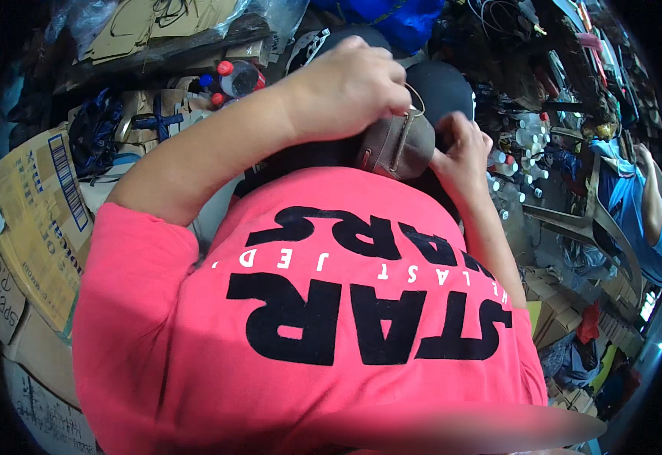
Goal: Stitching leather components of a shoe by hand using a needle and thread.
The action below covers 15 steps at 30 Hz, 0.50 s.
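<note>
A small brown-grey pouch [414,145] with a zipper-like seam lies in front of my pink shirt, between my two hands. My left hand [361,85] is closed in a pinch above its upper left side. A thin loop of cord [419,99] curves from those fingertips toward the pouch. My right hand [463,148] has curled fingers, and its thumb presses at the pouch's right edge. That hand's fingertips are slightly blurred. Dark clothing over my knees [441,87] shows behind the pouch.
Bottles with red caps [238,79] lie beyond my left forearm. Printed cardboard [39,220] stands at the left. Several clear bottles [524,163] and a plastic chair [592,227] are on the right, where another person in blue [630,205] sits. A blue bag [391,19] lies ahead.
</note>
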Motion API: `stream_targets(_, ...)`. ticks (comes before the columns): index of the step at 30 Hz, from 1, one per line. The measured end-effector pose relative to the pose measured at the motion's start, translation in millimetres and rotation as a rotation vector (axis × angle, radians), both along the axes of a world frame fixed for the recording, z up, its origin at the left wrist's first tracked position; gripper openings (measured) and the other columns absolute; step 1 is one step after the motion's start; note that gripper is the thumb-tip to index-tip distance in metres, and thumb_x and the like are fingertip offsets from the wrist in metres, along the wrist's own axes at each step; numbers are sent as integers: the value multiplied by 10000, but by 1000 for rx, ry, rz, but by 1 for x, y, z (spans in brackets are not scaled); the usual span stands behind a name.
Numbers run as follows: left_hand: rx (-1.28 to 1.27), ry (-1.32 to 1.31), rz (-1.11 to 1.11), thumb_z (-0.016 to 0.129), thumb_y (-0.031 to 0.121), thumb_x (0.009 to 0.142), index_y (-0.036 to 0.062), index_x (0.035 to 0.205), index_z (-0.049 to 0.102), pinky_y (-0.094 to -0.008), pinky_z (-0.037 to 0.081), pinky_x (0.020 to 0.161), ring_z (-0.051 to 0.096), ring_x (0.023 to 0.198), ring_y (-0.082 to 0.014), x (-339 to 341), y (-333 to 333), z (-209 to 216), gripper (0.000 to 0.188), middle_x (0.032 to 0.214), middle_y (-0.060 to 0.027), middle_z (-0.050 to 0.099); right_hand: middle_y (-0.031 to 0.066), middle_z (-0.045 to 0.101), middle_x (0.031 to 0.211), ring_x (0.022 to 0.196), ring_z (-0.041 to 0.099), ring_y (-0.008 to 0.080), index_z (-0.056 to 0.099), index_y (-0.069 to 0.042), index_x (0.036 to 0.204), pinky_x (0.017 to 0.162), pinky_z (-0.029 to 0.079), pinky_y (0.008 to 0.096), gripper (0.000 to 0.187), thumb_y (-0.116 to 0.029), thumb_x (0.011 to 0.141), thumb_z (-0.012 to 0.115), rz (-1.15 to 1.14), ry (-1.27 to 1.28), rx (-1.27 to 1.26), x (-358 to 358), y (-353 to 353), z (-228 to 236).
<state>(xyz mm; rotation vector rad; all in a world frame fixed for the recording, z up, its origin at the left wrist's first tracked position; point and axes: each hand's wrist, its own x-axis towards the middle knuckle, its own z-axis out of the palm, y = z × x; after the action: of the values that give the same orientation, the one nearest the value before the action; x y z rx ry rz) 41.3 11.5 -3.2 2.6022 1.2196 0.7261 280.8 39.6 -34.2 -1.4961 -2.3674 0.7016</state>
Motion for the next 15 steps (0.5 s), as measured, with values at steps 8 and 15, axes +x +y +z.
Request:
stream_targets(8, -6, -222, 62, 695, 79, 751, 92, 808, 653, -375, 463, 720, 603, 801, -261, -9, 34, -11, 72, 805, -53, 625, 38, 654, 861, 895, 575, 224, 688, -91, 952, 921, 324, 383, 287, -187, 682, 708, 261, 24, 99, 12, -9, 1)
stream_targets(15, -291, -204, -31, 697, 42, 771, 26, 847, 635, -329, 487, 715, 611, 792, -238, -10, 50, -6, 99, 814, -90, 613, 51, 675, 977, 959, 583, 220, 676, -71, 972, 963, 320, 399, 324, -184, 672, 722, 293, 112, 123, 12, -8, -2)
